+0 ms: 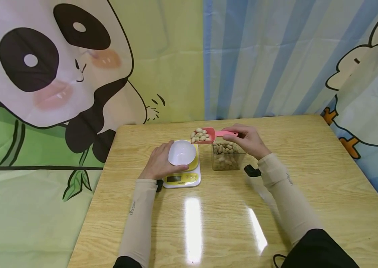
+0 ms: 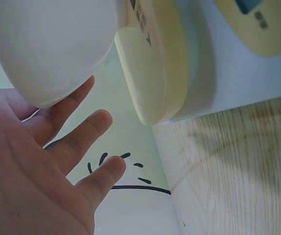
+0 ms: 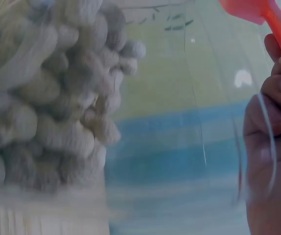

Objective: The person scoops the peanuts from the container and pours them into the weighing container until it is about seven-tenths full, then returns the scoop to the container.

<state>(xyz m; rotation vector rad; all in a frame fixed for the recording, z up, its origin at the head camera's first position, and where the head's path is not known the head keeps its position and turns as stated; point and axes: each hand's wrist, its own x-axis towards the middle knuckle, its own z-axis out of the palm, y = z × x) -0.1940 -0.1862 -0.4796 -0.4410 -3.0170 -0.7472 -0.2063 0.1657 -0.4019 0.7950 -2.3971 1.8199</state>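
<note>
Right hand (image 1: 247,141) grips scoop (image 1: 211,134) of knobbly peanuts (image 1: 200,136)

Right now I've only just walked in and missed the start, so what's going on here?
A person's left hand holds a white bowl at the kitchen scale; no peanuts show in the bowl. The right hand grips a pink scoop by its handle, loaded with peanuts in their shells. More peanuts sit in the clear container beside the scale. Whether the bowl touches the scale, I can't tell.
</note>
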